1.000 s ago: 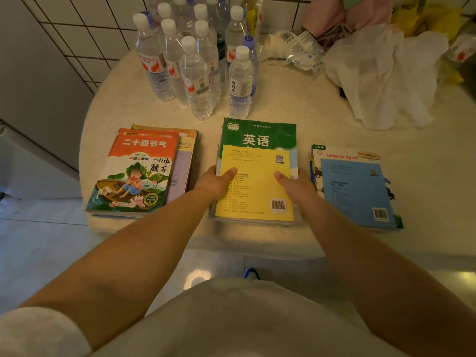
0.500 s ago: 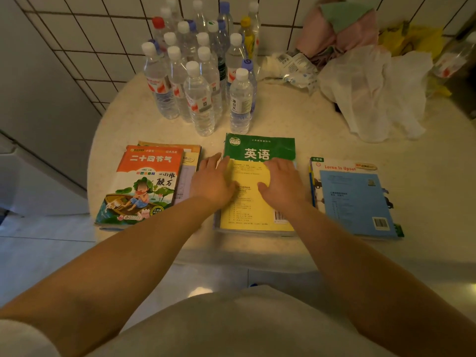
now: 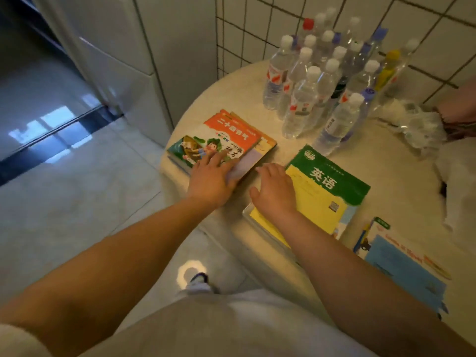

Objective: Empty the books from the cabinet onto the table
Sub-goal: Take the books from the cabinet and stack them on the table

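Observation:
Three stacks of books lie on the round beige table (image 3: 239,99). On the left is a stack topped by an orange picture book (image 3: 219,137). My left hand (image 3: 210,176) rests flat on its near corner, fingers straight. In the middle sits a stack topped by a green and yellow book (image 3: 322,191). My right hand (image 3: 274,191) lies over its left edge with fingers relaxed. A blue book (image 3: 401,264) tops the stack at the right. The cabinet is not clearly in view.
Several clear water bottles (image 3: 316,81) stand at the back of the table against the tiled wall. Crumpled white plastic bags (image 3: 422,130) lie at the right. A white appliance (image 3: 123,60) stands left of the table, over a glossy tiled floor (image 3: 64,202).
My view has swung to the left. Both hands have slid left off the middle of the green and yellow book, and my left hand now rests on the orange book stack.

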